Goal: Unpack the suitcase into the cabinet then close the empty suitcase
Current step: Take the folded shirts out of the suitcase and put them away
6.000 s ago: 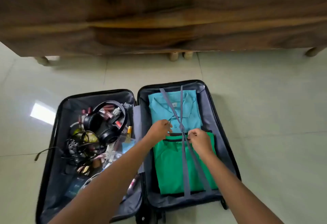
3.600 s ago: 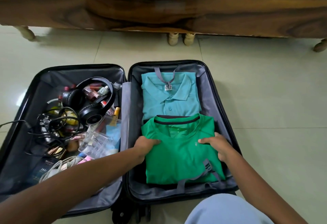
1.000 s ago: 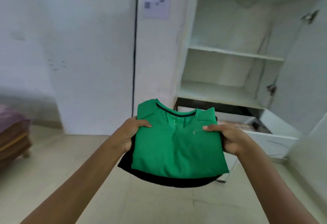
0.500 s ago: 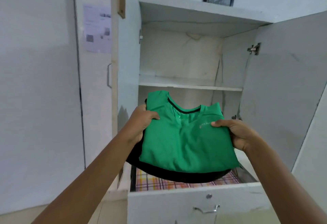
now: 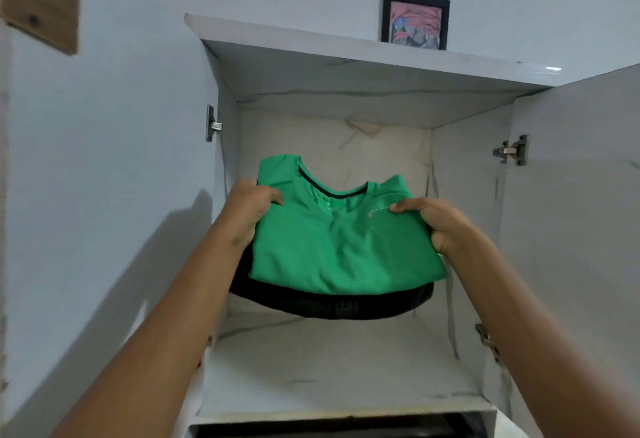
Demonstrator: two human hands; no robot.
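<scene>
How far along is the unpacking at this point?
Done: the white cabinet stands open. In hand: the left hand and right hand grip a folded green shirt with a black garment under it, held above the white shelf, not yet set down. Left: placing them and closing the suitcase, which is out of view.
</scene>
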